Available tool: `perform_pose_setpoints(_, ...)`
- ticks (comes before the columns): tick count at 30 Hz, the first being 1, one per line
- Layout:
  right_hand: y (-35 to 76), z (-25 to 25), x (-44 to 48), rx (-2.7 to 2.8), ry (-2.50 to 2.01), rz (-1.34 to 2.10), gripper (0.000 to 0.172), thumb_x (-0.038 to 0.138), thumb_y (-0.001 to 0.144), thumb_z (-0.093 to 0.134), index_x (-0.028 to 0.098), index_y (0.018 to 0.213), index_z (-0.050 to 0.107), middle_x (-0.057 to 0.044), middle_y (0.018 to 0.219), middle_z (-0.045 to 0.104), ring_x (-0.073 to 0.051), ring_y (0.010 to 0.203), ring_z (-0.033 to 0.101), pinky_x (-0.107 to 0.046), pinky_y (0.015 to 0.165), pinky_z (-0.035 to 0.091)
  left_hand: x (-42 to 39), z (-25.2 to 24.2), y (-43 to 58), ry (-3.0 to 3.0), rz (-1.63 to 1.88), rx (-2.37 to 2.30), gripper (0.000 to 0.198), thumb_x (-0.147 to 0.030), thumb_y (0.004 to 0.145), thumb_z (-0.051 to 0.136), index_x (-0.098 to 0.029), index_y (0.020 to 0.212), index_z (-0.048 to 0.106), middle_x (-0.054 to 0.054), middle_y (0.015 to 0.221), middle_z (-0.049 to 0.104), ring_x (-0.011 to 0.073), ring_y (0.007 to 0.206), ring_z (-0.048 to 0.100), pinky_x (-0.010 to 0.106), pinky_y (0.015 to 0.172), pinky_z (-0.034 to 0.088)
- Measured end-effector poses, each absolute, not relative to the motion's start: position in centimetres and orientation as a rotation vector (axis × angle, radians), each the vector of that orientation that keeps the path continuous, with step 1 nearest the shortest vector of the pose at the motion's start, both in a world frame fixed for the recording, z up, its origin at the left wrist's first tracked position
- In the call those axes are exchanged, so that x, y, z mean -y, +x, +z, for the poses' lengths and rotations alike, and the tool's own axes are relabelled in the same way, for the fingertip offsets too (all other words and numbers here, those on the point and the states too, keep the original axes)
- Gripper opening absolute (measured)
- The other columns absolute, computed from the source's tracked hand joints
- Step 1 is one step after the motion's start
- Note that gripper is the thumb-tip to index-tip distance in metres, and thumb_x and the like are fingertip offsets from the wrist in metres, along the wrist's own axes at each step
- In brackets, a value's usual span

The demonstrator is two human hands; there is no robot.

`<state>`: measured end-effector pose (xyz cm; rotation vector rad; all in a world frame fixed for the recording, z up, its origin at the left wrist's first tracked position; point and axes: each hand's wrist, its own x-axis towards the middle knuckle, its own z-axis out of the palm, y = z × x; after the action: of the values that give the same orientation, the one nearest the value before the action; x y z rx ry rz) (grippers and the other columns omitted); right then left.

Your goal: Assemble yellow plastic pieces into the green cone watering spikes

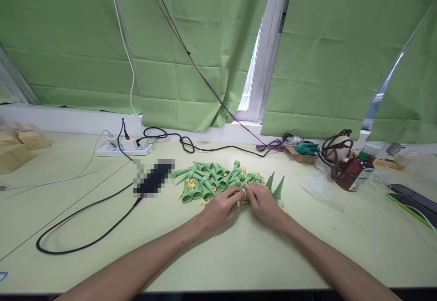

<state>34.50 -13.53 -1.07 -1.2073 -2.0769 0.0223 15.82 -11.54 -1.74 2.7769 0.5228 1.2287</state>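
A heap of hollow green plastic watering spikes [205, 183] lies on the table, mixed with small yellow plastic pieces [191, 185]. Over the near side of this heap, my left hand [222, 206] is closed around a green spike [238, 203], whose pointed end shows below the fingers. My right hand [263, 201] meets it with thumb and fingers pinched together; whatever sits between those fingertips is hidden. Just beyond the right hand, a few green spikes [278, 189] stand with their points up.
Left of the heap, a pixelated dark device [155, 178] lies on a black cable [82, 249]. A power strip [124, 148] stands by the wall. To the right are a cardboard box [302, 155], a brown bottle [355, 172], a clear plastic bag [321, 189] and phones [411, 205].
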Motion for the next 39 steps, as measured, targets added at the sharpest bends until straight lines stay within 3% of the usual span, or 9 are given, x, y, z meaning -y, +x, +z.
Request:
perform_pose_setpoints(7,34.32,-0.94,13.61,2.070,-1.202,0.013,0.041,0.030,0.105,0.027,0.022,0.066,0.036,0.001,0.059,0.048,-0.016,0.056,0.040,-0.029,0.063,0.032,11.56,-1.46,15.79,2.801,1.250,-0.518,0.017,-0.005,0.092,0.046,-0.017,0.099,0.057,0.006,0.093,0.061,0.0138,0.077,0.061,0.024,0.069,0.053)
perform_pose_setpoints(20,34.36,-0.99,13.66,2.084,-1.192,0.000,0.042,0.031,0.106,0.027,0.022,0.066,0.037,0.001,0.058,0.047,-0.015,0.056,0.039,-0.029,0.064,0.034,11.42,-1.52,15.64,2.791,1.171,-0.524,0.016,-0.008,0.094,0.043,-0.018,0.086,0.053,0.003,0.083,0.054,0.0123,0.069,0.052,0.023,0.063,0.048)
perform_pose_setpoints(39,34.38,-1.04,13.47,2.061,-1.184,0.024,0.045,0.035,0.106,0.026,0.022,0.065,0.036,0.002,0.057,0.045,-0.015,0.054,0.037,-0.030,0.062,0.032,12.07,-1.09,16.09,2.724,1.244,-0.633,0.013,-0.018,0.098,0.046,-0.016,0.096,0.058,0.005,0.088,0.061,0.0132,0.072,0.060,0.025,0.064,0.051)
